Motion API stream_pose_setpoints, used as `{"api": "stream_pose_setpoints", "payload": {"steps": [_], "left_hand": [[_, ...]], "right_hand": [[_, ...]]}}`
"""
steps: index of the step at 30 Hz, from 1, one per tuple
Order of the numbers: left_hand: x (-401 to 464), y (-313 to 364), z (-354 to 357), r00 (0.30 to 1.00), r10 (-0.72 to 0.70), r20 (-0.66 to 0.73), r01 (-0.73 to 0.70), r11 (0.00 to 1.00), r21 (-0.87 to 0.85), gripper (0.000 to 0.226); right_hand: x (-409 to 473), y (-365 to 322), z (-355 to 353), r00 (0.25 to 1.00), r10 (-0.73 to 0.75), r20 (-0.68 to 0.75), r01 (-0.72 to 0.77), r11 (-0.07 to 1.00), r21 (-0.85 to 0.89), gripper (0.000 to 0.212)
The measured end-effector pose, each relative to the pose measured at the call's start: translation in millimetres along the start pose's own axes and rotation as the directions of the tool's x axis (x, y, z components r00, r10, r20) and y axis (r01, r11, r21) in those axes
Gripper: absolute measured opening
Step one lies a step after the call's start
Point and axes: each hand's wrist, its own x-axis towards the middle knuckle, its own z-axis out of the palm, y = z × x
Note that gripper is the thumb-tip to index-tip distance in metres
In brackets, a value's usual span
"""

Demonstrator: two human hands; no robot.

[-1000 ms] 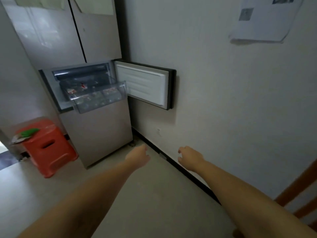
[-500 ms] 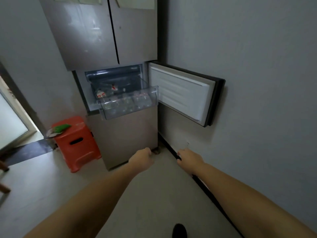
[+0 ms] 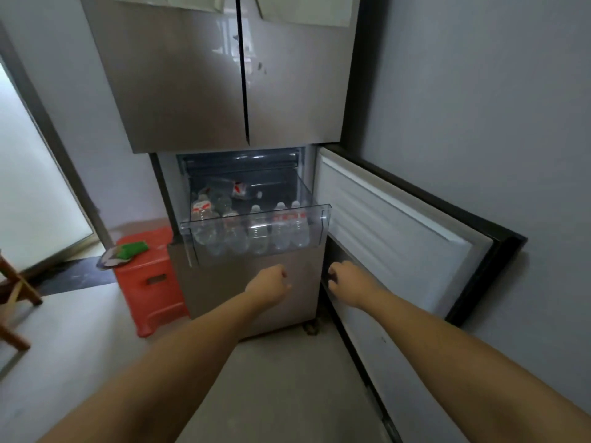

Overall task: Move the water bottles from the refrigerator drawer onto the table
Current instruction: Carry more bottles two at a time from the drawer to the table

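A clear plastic drawer (image 3: 323, 219) stands pulled out of the refrigerator (image 3: 192, 91). Several water bottles (image 3: 281, 228) with red labels stand upright along its front wall, and more lie behind them. My left hand (image 3: 268, 284) is stretched forward just below the drawer, fingers curled in, holding nothing. My right hand (image 3: 347, 282) is level with it to the right, in front of the lower edge of the open compartment door (image 3: 399, 231), fingers also curled and empty. Neither hand touches the drawer or a bottle.
The open door swings out to the right against the grey wall (image 3: 479, 123). A red plastic stool (image 3: 147, 282) with a green item (image 3: 132, 249) on it stands left of the refrigerator. A wooden chair leg (image 3: 16, 289) shows at the far left.
I have come closer to the refrigerator, which now fills the middle of the view. Both hands have risen from near the floor to just under the drawer.
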Motion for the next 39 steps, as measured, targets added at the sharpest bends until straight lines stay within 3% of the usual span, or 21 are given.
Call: {"api": "stream_pose_setpoints", "payload": {"steps": [7,14,22,30,35,39], "left_hand": [[80.7,-2.6,-34.8,0.997,-0.028,-0.069,0.025,0.999,-0.038,0.031],[185.9,-24.7,-102.2,0.988,-0.034,-0.154,0.022,0.997,-0.074,0.026],[282.8,-78.2,-162.8,0.994,-0.058,-0.089,0.055,0.998,-0.031,0.03],[313.8,-148.2,-159.6,0.984,-0.178,-0.027,0.176,0.982,-0.073,0.034],[315.8,-176.6,-157.0,0.942,-0.276,-0.193,0.306,0.941,0.148,0.046],[321.7,-181.1,-147.8,0.867,-0.469,-0.171,0.497,0.843,0.205,0.056]], "right_hand": [[96.9,-3.4,-12.5,0.997,-0.073,0.006,0.073,0.997,0.012,0.031],[207.5,-48.1,-31.0,0.99,-0.111,-0.087,0.118,0.99,0.082,0.032],[324.4,-101.2,-46.1,0.986,-0.09,-0.141,0.107,0.987,0.117,0.035],[396.3,-128.8,-3.6,0.993,-0.113,0.038,0.109,0.989,0.098,0.029],[438.4,-168.4,15.6,0.972,-0.201,0.125,0.173,0.963,0.206,0.025],[469.9,-201.5,22.7,0.955,-0.262,0.135,0.213,0.93,0.3,0.029]]}}
